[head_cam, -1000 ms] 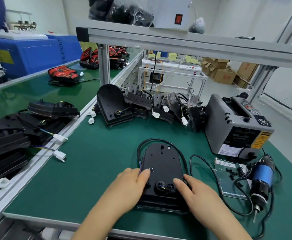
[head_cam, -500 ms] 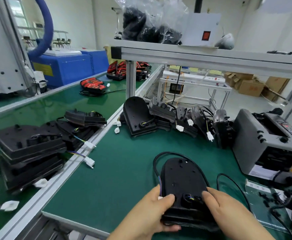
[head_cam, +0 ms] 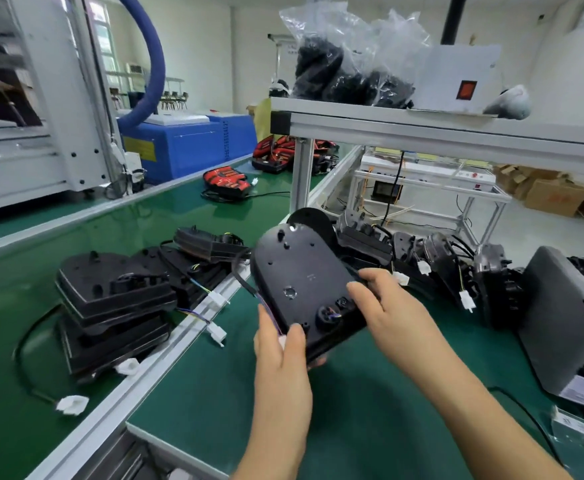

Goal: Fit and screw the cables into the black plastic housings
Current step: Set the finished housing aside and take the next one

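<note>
A black plastic housing (head_cam: pixel 301 271), oval with a flat near end, is held tilted in the air above the green bench. My left hand (head_cam: pixel 280 358) grips its near left corner, thumb on top, over thin coloured wires and a white plug. My right hand (head_cam: pixel 387 306) holds its right edge, fingers curled around the rim. A black cable (head_cam: pixel 240 277) loops off the housing's left side.
Stacked black housings (head_cam: pixel 113 299) with white plugs lie on the left conveyor belt. More housings (head_cam: pixel 439 261) lean in a row behind. A grey machine (head_cam: pixel 567 317) stands at the right. An aluminium rail (head_cam: pixel 165 355) divides bench and belt. A shelf (head_cam: pixel 422 129) hangs overhead.
Both hands lifted the housing off the bench and carried it up and to the left, tilting it. The view swung left toward the conveyor.
</note>
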Motion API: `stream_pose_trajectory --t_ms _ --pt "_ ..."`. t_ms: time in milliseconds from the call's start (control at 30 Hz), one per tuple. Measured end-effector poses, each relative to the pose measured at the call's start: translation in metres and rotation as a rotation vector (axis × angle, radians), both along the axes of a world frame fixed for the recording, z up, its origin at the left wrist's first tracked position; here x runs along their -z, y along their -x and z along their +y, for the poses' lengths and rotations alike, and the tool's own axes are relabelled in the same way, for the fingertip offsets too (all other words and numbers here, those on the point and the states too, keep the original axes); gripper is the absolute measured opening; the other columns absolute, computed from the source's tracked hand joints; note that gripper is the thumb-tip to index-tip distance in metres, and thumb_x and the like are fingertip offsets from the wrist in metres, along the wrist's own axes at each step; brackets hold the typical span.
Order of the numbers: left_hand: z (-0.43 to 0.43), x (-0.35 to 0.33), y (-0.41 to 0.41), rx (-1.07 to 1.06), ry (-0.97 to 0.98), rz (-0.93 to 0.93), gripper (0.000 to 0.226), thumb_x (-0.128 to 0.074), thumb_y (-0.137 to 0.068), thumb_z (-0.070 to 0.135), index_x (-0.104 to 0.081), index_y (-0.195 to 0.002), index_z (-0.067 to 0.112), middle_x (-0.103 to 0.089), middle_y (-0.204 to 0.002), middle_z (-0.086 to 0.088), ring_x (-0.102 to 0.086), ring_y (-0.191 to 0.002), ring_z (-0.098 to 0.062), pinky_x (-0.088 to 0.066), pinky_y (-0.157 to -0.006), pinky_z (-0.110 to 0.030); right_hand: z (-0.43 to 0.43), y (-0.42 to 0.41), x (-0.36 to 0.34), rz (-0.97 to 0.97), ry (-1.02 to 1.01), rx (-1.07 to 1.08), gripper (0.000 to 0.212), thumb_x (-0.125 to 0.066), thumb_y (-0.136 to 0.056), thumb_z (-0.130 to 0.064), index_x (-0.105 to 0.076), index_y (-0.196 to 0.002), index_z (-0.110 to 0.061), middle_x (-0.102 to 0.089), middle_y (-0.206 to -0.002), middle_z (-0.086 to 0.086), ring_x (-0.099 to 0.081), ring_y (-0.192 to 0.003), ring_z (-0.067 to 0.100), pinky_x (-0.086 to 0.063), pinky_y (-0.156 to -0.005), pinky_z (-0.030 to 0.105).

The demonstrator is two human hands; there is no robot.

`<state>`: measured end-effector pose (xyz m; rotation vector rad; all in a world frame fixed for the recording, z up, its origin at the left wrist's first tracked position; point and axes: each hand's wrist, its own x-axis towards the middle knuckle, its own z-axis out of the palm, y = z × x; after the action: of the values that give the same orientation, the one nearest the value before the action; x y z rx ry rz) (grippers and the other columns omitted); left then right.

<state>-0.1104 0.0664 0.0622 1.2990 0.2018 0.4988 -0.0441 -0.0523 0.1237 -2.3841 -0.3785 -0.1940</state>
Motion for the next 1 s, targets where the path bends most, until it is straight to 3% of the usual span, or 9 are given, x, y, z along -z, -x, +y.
stream_pose_trajectory --t_ms 100,200,300,367,533,667,833,900,1000 --pt "0.032 -0.009 -0.027 -0.172 0.007 -0.008 0.05 -0.039 -0.099 0.023 -0.027 -0.145 0.037 -0.041 -0.145 0.003 -0.049 -0.125 -0.018 -0.041 -0.103 -0.052 0.043 -0.028 -0.009 -0.021 -0.027 -0.148 0.047 -0.037 -0.098 -0.043 -0.037 -0.143 -0.028 -0.053 -0.136 0.008 -0.045 -0.126 0.027 -0.037 -0.103 0.041" --pt "0.073 -0.019 -0.057 -0.372 -0.013 0.01 0.054 -0.039 -0.099 0.02 -0.021 -0.149 0.025 -0.031 -0.151 -0.006 -0.04 -0.132 -0.024 -0.034 -0.109 -0.05 0.078 -0.037 -0.008 -0.048 -0.091 -0.314 0.045 -0.038 -0.099 -0.038 -0.039 -0.142 -0.028 -0.053 -0.137 0.003 -0.042 -0.129 0.025 -0.036 -0.105 0.043" --pt "0.12 -0.03 -0.084 -0.54 -0.049 0.111 0.061 -0.038 -0.099 0.023 -0.01 -0.152 0.016 -0.021 -0.151 -0.012 -0.047 -0.118 -0.023 -0.037 -0.105 -0.04 0.099 -0.036 0.007 0.003 -0.085 -0.39 0.047 -0.038 -0.098 -0.041 -0.038 -0.143 -0.027 -0.048 -0.141 -0.004 -0.037 -0.134 0.019 -0.031 -0.11 0.043" --pt "0.149 -0.035 -0.1 -0.592 -0.005 0.193 0.063 -0.038 -0.098 0.022 -0.006 -0.151 0.016 -0.017 -0.148 -0.012 -0.049 -0.105 -0.026 -0.046 -0.097 -0.044 0.107 -0.036 0.021 0.04 -0.044 -0.402 0.051 -0.037 -0.099 -0.043 -0.033 -0.146 -0.026 -0.039 -0.149 -0.006 -0.029 -0.139 0.015 -0.025 -0.114 0.04" --pt "0.183 -0.045 -0.125 -0.65 0.128 0.415 0.059 -0.041 -0.099 0.024 -0.012 -0.149 0.014 -0.019 -0.148 -0.013 -0.048 -0.093 -0.031 -0.052 -0.087 -0.047 0.127 -0.031 0.042 0.132 0.057 -0.457 0.047 -0.03 -0.101 -0.038 -0.028 -0.148 -0.03 -0.028 -0.154 -0.01 -0.019 -0.142 0.013 -0.019 -0.116 0.038" --pt "0.183 -0.051 -0.13 -0.694 0.259 0.393 0.062 -0.041 -0.099 0.022 -0.007 -0.15 0.017 -0.017 -0.15 -0.01 -0.05 -0.109 -0.034 -0.05 -0.092 -0.046 0.153 -0.03 0.038 0.144 0.052 -0.511 0.047 -0.027 -0.101 -0.027 -0.029 -0.148 -0.025 -0.028 -0.154 -0.007 -0.021 -0.141 0.012 -0.02 -0.115 0.035" --pt "0.187 -0.058 -0.13 -0.699 0.41 0.376 0.063 -0.047 -0.097 0.02 -0.01 -0.148 0.016 -0.018 -0.152 -0.008 -0.046 -0.118 -0.032 -0.049 -0.094 -0.041 0.17 -0.024 0.034 0.133 0.003 -0.58 0.033 -0.028 -0.095 -0.018 -0.048 -0.122 -0.019 -0.052 -0.123 0.003 -0.04 -0.12 0.023 -0.036 -0.102 0.046" --pt "0.191 -0.054 -0.127 -0.668 0.337 0.399 0.064 -0.05 -0.094 0.018 -0.015 -0.148 0.011 -0.021 -0.153 -0.01 -0.041 -0.127 -0.03 -0.045 -0.099 -0.039 0.165 -0.021 0.039 0.145 -0.005 -0.598 0.039 -0.028 -0.096 -0.02 -0.044 -0.132 -0.024 -0.047 -0.134 0.001 -0.034 -0.129 0.02 -0.032 -0.107 0.042" --pt "0.194 -0.048 -0.126 -0.627 0.237 0.395 0.067 -0.051 -0.091 0.021 -0.02 -0.147 0.003 -0.025 -0.153 -0.015 -0.035 -0.136 -0.029 -0.038 -0.105 -0.039 0.149 -0.019 0.049 0.192 -0.009 -0.577 0.047 -0.026 -0.101 -0.027 -0.029 -0.147 -0.031 -0.025 -0.155 -0.009 -0.014 -0.142 0.006 -0.013 -0.114 0.025"
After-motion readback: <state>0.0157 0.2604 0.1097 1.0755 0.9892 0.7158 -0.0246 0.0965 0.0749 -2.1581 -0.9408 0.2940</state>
